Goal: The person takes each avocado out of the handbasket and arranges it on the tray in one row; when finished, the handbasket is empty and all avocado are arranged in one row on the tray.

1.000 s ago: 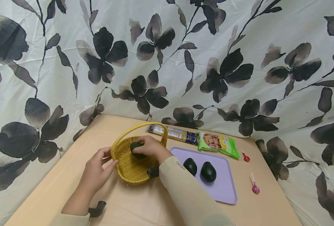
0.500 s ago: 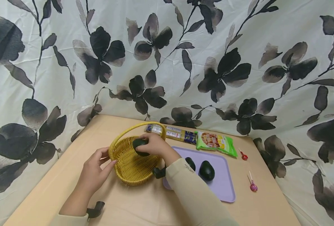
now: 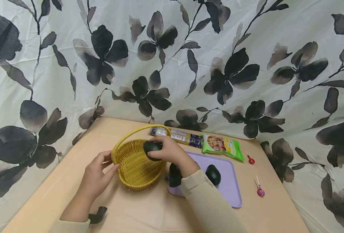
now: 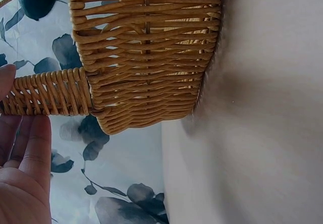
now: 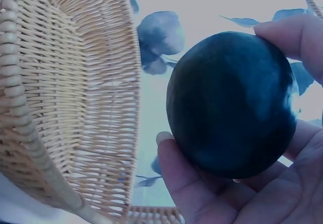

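Observation:
My left hand (image 3: 97,173) pinches the base of the handle of a yellow wicker basket (image 3: 134,170) between thumb and fingers. In the left wrist view, the handle (image 4: 55,93) passes between them. With its fingers wrapped round it, my right hand (image 3: 173,151) holds a dark green avocado (image 3: 152,150) at the basket's right rim. The right wrist view has this avocado (image 5: 232,105) outside the woven wall (image 5: 108,82), with a gap between. Another avocado (image 3: 213,174) lies on a lilac tray (image 3: 228,195), partly behind the right sleeve.
Behind the basket lies a long blue and gold packet (image 3: 183,137), beside a green and white food bag (image 3: 221,147). Two lollipops, one red (image 3: 251,160) and one pink (image 3: 260,192), lie right of the tray. A floral cloth (image 3: 189,64) hangs behind the table.
My right hand has lifted the avocado from inside the basket and carried it right to the rim. The right forearm now covers more of the tray. My left hand has stayed at the handle.

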The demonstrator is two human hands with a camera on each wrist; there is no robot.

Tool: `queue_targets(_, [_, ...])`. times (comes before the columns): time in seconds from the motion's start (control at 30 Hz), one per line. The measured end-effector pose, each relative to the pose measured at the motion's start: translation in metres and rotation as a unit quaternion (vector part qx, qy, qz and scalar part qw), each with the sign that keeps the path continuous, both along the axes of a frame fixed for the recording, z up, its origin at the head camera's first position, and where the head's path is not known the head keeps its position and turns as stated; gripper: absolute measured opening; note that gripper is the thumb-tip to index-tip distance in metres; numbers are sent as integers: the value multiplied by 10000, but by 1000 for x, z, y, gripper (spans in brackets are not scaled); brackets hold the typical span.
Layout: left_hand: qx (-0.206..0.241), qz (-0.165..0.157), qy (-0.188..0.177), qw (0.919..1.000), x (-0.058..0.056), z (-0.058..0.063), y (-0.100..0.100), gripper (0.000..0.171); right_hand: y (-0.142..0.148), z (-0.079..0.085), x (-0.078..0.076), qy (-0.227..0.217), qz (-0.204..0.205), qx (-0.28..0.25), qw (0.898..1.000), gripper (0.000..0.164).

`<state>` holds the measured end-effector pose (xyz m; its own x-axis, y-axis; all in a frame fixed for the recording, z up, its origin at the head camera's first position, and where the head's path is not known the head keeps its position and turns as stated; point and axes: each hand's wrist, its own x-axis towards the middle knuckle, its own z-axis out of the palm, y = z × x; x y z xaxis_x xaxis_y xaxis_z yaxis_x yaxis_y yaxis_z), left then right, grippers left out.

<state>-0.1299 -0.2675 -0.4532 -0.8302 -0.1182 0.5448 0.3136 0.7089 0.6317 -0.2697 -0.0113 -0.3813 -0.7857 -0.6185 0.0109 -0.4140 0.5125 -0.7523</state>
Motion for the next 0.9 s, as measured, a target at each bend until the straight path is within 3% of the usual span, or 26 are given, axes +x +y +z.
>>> queue_targets(0.3, [-39, 48, -13, 10000, -1, 0, 0, 53, 33, 4, 13, -46, -368, -68, 9993, 57])
queue_targets(0.53, [16, 59, -37, 10000, -1, -2, 0, 54, 65, -8, 22, -240, -734, -494, 9958, 56])
queue_targets(0.9, [2, 56, -19, 10000, 1, 1, 2, 52, 108, -26, 26, -286, -1476, -710, 9861, 52])
